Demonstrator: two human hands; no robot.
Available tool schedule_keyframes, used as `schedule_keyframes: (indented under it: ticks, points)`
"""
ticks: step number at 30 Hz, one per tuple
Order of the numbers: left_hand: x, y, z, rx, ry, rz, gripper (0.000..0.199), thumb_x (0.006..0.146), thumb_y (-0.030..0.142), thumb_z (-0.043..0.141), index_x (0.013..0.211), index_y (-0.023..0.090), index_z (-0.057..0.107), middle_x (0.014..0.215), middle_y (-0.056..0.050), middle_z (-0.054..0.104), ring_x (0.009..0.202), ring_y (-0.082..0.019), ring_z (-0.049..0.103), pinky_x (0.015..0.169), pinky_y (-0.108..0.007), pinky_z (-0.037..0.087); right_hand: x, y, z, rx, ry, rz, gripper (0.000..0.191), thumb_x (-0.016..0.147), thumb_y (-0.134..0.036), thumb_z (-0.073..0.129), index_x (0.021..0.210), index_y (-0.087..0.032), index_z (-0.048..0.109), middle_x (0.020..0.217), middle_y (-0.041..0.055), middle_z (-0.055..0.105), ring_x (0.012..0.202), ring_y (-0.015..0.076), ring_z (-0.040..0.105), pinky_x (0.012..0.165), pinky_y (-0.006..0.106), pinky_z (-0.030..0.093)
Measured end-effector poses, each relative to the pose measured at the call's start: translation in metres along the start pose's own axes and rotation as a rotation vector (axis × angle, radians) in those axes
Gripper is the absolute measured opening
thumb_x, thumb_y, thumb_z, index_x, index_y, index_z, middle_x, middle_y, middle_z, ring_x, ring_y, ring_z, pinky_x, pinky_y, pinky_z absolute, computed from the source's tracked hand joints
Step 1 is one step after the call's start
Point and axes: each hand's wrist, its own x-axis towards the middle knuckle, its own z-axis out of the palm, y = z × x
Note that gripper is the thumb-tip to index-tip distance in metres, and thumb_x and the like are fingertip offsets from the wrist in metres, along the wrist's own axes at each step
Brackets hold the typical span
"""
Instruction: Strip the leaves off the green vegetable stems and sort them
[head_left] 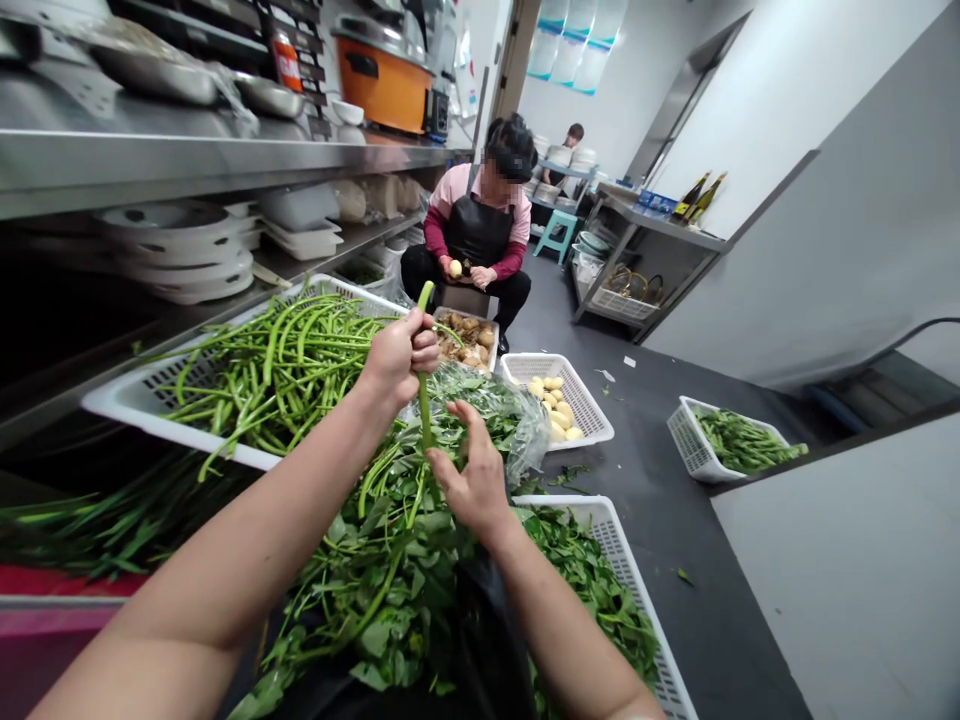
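My left hand (406, 355) is closed round a thick green stem (425, 405), which stands nearly upright over a heap of leafy greens (405, 560). Just right of the stem's lower end, my right hand (474, 470) has its thumb and fingers apart, holding nothing. Long bare stems (292, 365) fill a white basket (180, 432) on the left. Leaves (600, 580) lie in another white basket (652, 612) at the lower right. A clear plastic bag (531, 440) with greens lies beyond my right hand.
A person (480, 225) in a dark apron squats ahead, holding a peeled potato. Nearby are a box of unpeeled potatoes (474, 335) and a basket (596, 410) of peeled ones. A steel shelf (225, 150) runs along the left. A basket (694, 450) of green vegetables stands right.
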Motion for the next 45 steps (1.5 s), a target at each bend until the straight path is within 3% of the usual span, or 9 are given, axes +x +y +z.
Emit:
schedule_keyframes:
  ticks: [4, 8, 14, 20, 27, 29, 33, 38, 45]
  points:
    - [-0.001, 0.003, 0.002, 0.039, -0.063, -0.13, 0.038, 0.095, 0.022, 0.03, 0.059, 0.016, 0.043, 0.038, 0.01, 0.024, 0.025, -0.002, 0.02, 0.027, -0.009, 0.014, 0.004, 0.006, 0.015, -0.049, -0.285, -0.126, 0.029, 0.093, -0.03, 0.03, 0.092, -0.021, 0.057, 0.073, 0.0022, 0.062, 0.066, 0.0151, 0.058, 0.063, 0.023, 0.042]
    - [-0.001, 0.02, 0.003, -0.016, -0.004, 0.029, 0.04, 0.095, 0.024, 0.028, 0.058, 0.016, 0.041, 0.038, 0.01, 0.024, 0.025, -0.001, 0.019, 0.027, -0.01, 0.014, -0.033, 0.015, 0.033, -0.069, -0.229, -0.109, 0.035, 0.093, -0.028, 0.028, 0.071, -0.02, 0.054, 0.056, 0.0001, 0.053, 0.051, 0.0132, 0.05, 0.053, 0.022, 0.036]
    - [0.001, 0.025, 0.01, -0.015, -0.016, 0.085, 0.04, 0.095, 0.026, 0.03, 0.059, 0.016, 0.042, 0.038, 0.01, 0.026, 0.025, -0.001, 0.022, 0.028, -0.01, 0.014, -0.006, -0.008, 0.007, -0.085, -0.073, -0.004, 0.03, 0.092, -0.034, 0.033, 0.105, -0.016, 0.054, 0.099, 0.0097, 0.064, 0.09, 0.0176, 0.06, 0.075, 0.025, 0.044]
    - [-0.001, 0.031, 0.012, -0.011, 0.012, 0.138, 0.04, 0.095, 0.025, 0.029, 0.058, 0.016, 0.042, 0.037, 0.01, 0.025, 0.025, -0.001, 0.02, 0.029, -0.01, 0.014, -0.01, 0.005, 0.023, -0.354, -0.377, -0.189, 0.033, 0.094, -0.032, 0.033, 0.074, -0.018, 0.054, 0.061, 0.0023, 0.059, 0.05, 0.0129, 0.051, 0.049, 0.022, 0.031]
    - [-0.003, 0.044, 0.018, -0.017, 0.043, 0.242, 0.04, 0.095, 0.025, 0.032, 0.057, 0.016, 0.042, 0.037, 0.009, 0.025, 0.026, -0.001, 0.02, 0.028, -0.011, 0.013, -0.026, 0.006, 0.011, -0.189, 0.01, 0.037, 0.034, 0.093, -0.032, 0.028, 0.082, -0.017, 0.056, 0.075, 0.0068, 0.061, 0.069, 0.0162, 0.058, 0.061, 0.025, 0.04]
    - [-0.003, 0.033, 0.021, -0.019, 0.054, 0.215, 0.039, 0.095, 0.026, 0.033, 0.058, 0.016, 0.041, 0.038, 0.009, 0.025, 0.026, -0.001, 0.02, 0.029, -0.01, 0.013, -0.003, -0.006, 0.007, -0.203, -0.009, -0.011, 0.034, 0.09, -0.042, 0.037, 0.1, -0.015, 0.055, 0.092, 0.0107, 0.063, 0.083, 0.0197, 0.059, 0.067, 0.027, 0.043]
    - [-0.002, 0.013, 0.022, -0.023, 0.057, 0.174, 0.035, 0.091, 0.031, 0.044, 0.059, 0.017, 0.041, 0.039, 0.01, 0.025, 0.026, -0.001, 0.021, 0.029, -0.01, 0.013, 0.016, -0.008, 0.033, -0.378, -0.176, 0.007, 0.037, 0.093, -0.041, 0.031, 0.092, -0.014, 0.057, 0.071, 0.0085, 0.063, 0.058, 0.0174, 0.057, 0.052, 0.025, 0.038]
    - [0.006, 0.017, 0.011, -0.089, 0.197, 0.231, 0.035, 0.093, 0.025, 0.037, 0.058, 0.018, 0.038, 0.038, 0.01, 0.025, 0.025, -0.002, 0.02, 0.029, -0.011, 0.012, -0.03, 0.016, 0.071, -0.467, -0.173, 0.008, 0.035, 0.095, -0.03, 0.025, 0.082, -0.014, 0.054, 0.06, 0.006, 0.06, 0.048, 0.0149, 0.055, 0.046, 0.024, 0.03]
    - [0.012, 0.015, -0.003, -0.135, 0.306, 0.209, 0.037, 0.095, 0.021, 0.032, 0.058, 0.018, 0.035, 0.039, 0.011, 0.022, 0.026, -0.002, 0.018, 0.03, -0.013, 0.01, -0.078, 0.038, 0.071, -0.452, -0.184, 0.003, 0.031, 0.094, -0.026, 0.025, 0.081, -0.015, 0.052, 0.057, 0.0045, 0.059, 0.044, 0.0148, 0.054, 0.044, 0.024, 0.029]
